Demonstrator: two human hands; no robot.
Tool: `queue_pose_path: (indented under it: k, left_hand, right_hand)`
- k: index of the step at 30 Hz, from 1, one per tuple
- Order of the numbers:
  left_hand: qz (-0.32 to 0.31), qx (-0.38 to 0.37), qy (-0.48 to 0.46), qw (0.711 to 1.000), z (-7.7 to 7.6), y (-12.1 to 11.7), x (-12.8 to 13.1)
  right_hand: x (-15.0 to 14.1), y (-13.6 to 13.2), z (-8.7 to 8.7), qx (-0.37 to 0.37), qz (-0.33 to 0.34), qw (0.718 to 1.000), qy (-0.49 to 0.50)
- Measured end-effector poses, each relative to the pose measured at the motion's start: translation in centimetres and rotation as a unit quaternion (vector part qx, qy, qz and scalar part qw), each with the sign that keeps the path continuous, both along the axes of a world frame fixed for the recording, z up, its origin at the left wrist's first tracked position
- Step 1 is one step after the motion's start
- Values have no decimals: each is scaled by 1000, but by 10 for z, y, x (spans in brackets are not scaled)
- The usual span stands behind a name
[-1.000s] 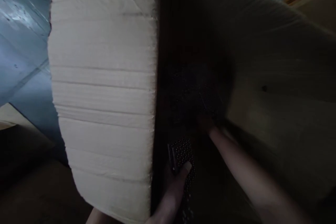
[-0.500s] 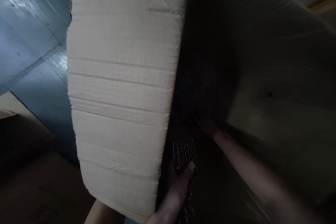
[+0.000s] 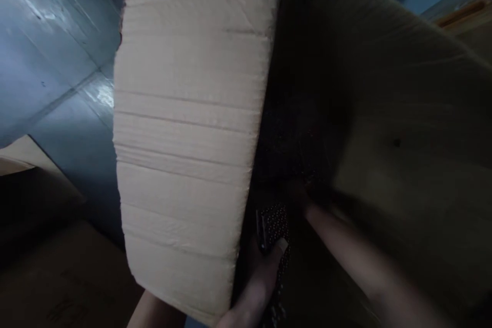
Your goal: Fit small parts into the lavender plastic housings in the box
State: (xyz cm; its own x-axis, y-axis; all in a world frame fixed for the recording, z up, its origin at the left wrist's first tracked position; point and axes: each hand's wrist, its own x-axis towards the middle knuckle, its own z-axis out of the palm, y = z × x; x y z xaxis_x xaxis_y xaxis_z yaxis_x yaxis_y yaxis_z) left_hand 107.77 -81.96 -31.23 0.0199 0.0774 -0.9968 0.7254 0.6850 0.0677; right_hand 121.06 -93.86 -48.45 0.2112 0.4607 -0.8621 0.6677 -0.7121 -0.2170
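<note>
I look down into a large, dark cardboard box (image 3: 403,128). Its pale flap (image 3: 188,128) stands open at the left. My left hand (image 3: 257,282) comes up at the bottom centre, thumb pressed on a small dark object with white dots (image 3: 272,223), which it grips at the box opening. My right forearm (image 3: 353,261) reaches in from the lower right. Its hand (image 3: 303,195) is deep in the box's shadow, fingers hidden, touching dark material there that I cannot make out.
A grey-blue floor (image 3: 49,61) lies to the left of the box. Another brown cardboard surface (image 3: 57,277) sits at the lower left. Blue wall and an orange strip (image 3: 457,10) show at the upper right.
The view has shifted so the box and flap sit further right in frame. My left hand keeps its hold on the dotted object; my right hand stays deep in the box.
</note>
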Motion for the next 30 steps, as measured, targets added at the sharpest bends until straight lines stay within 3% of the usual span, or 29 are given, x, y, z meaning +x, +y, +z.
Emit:
queue_pose_path:
  k: [5, 9, 11, 13, 17, 19, 21, 25, 30]
  left_hand:
    - [-13, 17, 7, 1000, -2, 3, 3]
    - [-21, 55, -3, 998, -6, 4, -1]
    - [-21, 65, -11, 998, -6, 5, -1]
    - [-9, 65, -22, 998, -4, 7, 2]
    - [25, 65, -63, 996, 6, 12, 5]
    - [44, 78, -95, 991, 13, 14, 2]
    - [65, 92, -106, 988, 20, 16, -1]
    - [128, 79, -113, 982, 43, 17, -1]
    - [189, 75, -129, 971, 94, 17, 11]
  right_hand:
    - [14, 9, 16, 10, -55, 998, 9]
    - [37, 1, 60, 57, -121, 991, -27]
    - [49, -6, 92, 81, -154, 983, -63]
    - [58, -11, 129, 116, -234, 961, -95]
    - [65, -11, 212, 201, -470, 848, -139]
    - [59, -9, 254, 197, -536, 803, -169]
    - [50, -10, 293, 172, -572, 778, -194]
    - [29, -21, 366, 129, -588, 759, -247]
    - [14, -36, 444, 89, -594, 742, -298]
